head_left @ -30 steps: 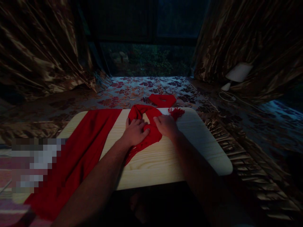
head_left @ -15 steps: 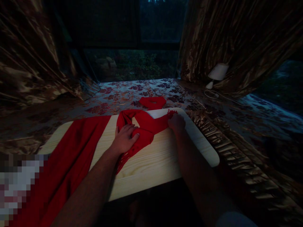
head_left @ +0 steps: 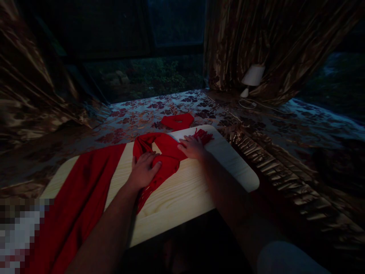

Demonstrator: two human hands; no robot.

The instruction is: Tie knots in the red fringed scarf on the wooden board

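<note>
A red fringed scarf lies looped on a light wooden board. On the left part of the loop rests my left hand, fingers spread and flat. My right hand lies open on the scarf's right end, its fingers apart, just short of the dark red fringe. Another fringed end points toward me below my left hand. A wide red cloth runs across the board's left side and down past its near edge.
Beyond the board, a small red piece lies on a flowered cloth. A white lamp with a cord stands at the back right. Patterned curtains flank a dark window. Ruffled fabric borders the board's right side.
My right hand has moved left from the scarf's end and opened flat, and the fringe there now fans out. The view has shifted slightly. My left hand stays on the scarf.
</note>
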